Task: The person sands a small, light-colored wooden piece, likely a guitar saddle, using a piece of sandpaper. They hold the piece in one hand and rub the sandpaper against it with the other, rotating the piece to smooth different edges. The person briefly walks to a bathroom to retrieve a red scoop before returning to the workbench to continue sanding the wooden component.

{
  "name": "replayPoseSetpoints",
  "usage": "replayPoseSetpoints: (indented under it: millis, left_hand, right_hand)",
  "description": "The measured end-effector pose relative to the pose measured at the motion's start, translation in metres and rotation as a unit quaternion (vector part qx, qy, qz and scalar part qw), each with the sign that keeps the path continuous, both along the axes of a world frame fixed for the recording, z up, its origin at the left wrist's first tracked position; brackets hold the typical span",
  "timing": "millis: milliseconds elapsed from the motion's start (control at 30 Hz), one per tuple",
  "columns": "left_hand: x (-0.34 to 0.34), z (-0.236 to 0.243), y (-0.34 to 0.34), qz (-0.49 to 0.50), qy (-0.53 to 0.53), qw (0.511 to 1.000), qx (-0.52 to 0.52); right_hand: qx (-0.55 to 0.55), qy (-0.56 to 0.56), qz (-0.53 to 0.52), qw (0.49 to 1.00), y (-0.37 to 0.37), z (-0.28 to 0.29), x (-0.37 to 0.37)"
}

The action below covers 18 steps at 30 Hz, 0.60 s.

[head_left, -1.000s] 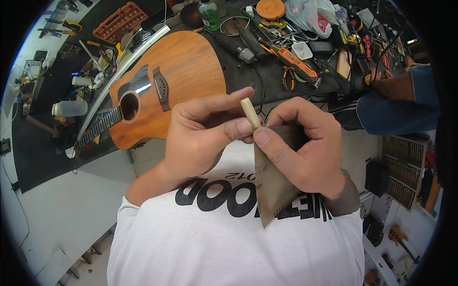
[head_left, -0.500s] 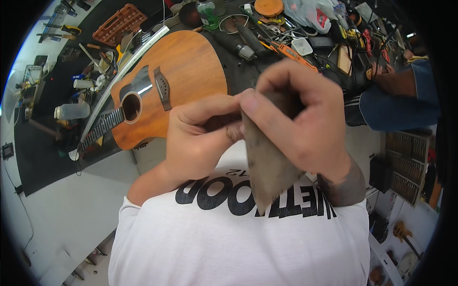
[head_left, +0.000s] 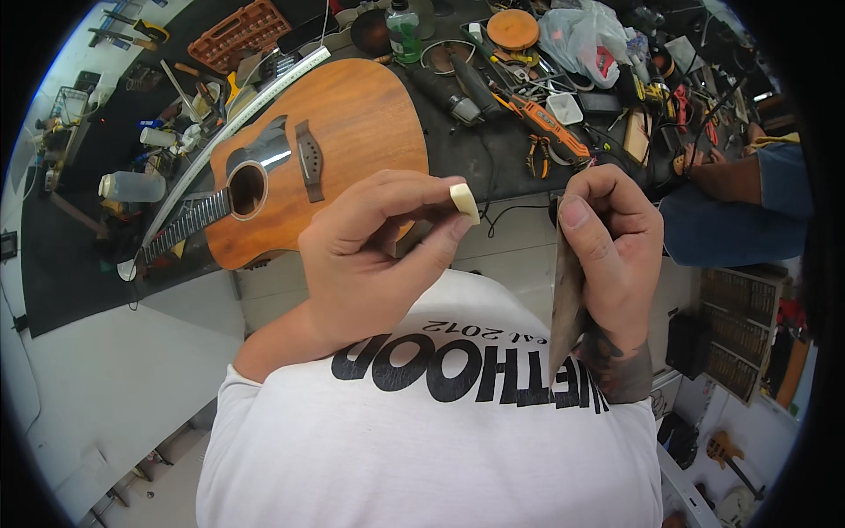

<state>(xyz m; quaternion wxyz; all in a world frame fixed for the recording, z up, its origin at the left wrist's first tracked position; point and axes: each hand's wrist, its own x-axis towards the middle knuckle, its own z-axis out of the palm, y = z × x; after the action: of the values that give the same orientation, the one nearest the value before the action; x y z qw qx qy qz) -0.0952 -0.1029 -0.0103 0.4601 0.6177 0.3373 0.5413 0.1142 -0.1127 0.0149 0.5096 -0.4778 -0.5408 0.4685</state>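
Note:
My left hand (head_left: 365,251) is closed, pinching a small cream-coloured piece (head_left: 465,204) between thumb and fingertips. Its exact kind cannot be told. To the right, my right hand (head_left: 613,251) grips a worn, grey-brown sheet of sandpaper (head_left: 565,295), seen nearly edge-on with its lower end hanging down. A clear gap separates the sandpaper from the cream piece. Beyond my left hand, an acoustic guitar (head_left: 365,114) lies face up on the bench, its dark bridge (head_left: 309,161) bare of strings.
The black bench (head_left: 79,282) carries a long metal ruler (head_left: 264,92), a clear jar (head_left: 132,187), orange-handled pliers (head_left: 538,157), an orange-and-grey rotary tool (head_left: 550,123) and a plastic bag (head_left: 581,44). At the right another person's arm (head_left: 726,180) rests near the bench.
My right hand has moved right and slightly down with the sandpaper, away from my left hand. The cream piece now shows at my left fingertips.

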Motion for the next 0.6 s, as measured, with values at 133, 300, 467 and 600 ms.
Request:
replayPoseSetpoints:
  millis: [133, 300, 467, 600]
  left_hand:
    - [0.0, -0.001, -0.001, 0.011, 0.065, 0.995, 0.075]
    - [0.0, 0.0, -0.004, 0.024, 0.108, 0.987, 0.119]
    - [0.004, 0.005, -0.003, 0.066, 0.139, 0.972, 0.175]
    - [0.001, 0.002, -0.007, 0.035, 0.134, 0.978, 0.157]
  right_hand:
    - [0.019, -0.025, 0.016, 0.999, -0.004, 0.006, -0.007]
    - [0.064, -0.049, 0.036, 0.996, -0.005, 0.009, -0.017]
    - [0.123, -0.111, 0.03, 0.986, 0.001, 0.008, -0.03]
    - [0.097, -0.106, 0.044, 0.989, 0.005, 0.006, -0.023]
